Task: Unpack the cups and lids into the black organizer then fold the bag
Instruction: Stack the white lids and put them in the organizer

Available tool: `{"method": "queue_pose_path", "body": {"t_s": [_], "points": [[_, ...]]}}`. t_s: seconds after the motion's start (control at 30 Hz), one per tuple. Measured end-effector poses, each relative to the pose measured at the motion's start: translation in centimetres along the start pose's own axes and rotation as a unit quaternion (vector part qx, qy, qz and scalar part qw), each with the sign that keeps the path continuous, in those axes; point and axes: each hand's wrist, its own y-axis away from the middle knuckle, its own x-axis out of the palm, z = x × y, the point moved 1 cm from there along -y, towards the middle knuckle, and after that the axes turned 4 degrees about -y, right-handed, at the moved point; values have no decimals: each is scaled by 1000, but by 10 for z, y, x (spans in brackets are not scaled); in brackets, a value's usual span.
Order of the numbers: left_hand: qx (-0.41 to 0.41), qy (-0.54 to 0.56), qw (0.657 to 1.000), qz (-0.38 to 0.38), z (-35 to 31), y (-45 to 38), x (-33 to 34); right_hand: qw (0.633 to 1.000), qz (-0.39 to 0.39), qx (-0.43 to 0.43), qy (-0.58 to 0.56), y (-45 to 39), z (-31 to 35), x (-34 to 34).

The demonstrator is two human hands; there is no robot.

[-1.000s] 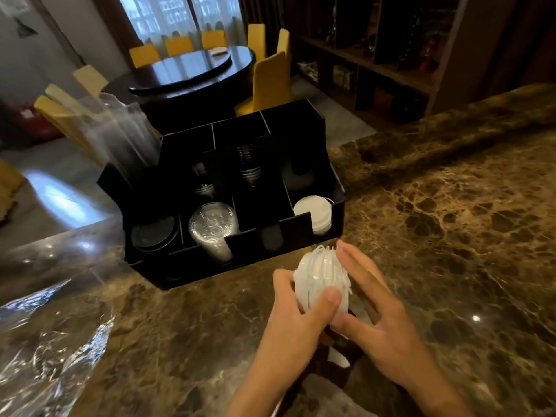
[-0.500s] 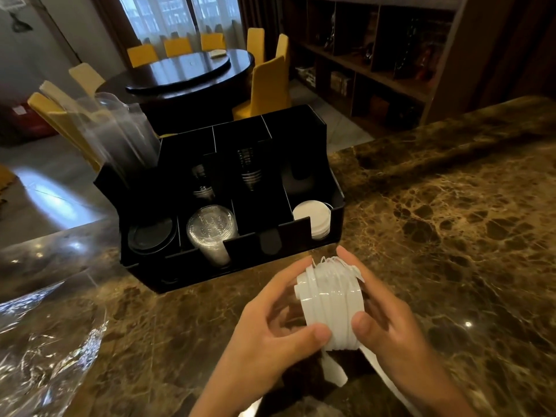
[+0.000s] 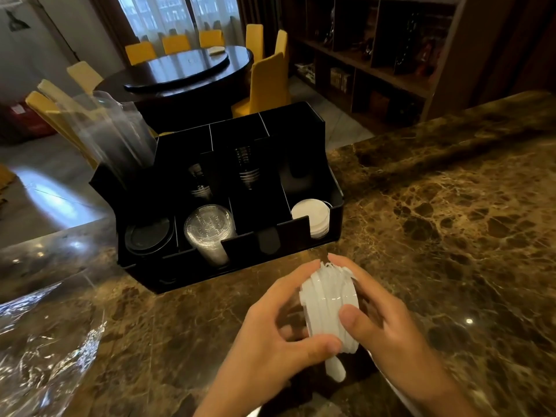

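Head view: both hands (image 3: 331, 320) cup white lids (image 3: 329, 308) above counter (image 3: 451, 236).

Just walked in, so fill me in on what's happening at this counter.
A person is unpacking lids into a black organizer on a marble counter. Both hands, the left hand and right hand, hold a stack of white lids in front of it, not yet placed. The organizer's front slots already hold black lids, clear lids and a few white lids. A crumpled clear plastic bag lies unfolded at the left.
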Motion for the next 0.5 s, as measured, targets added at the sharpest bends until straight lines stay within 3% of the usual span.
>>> {"method": "queue_pose_path", "body": {"t_s": [0.2,0.5], "points": [[24,-5,1000,-1,0,-2,3,1000,-2,-12,27,-1,1,-2],[26,56,998,23,-3,-3,4,994,62,-63,61,1,6,-1]]}}
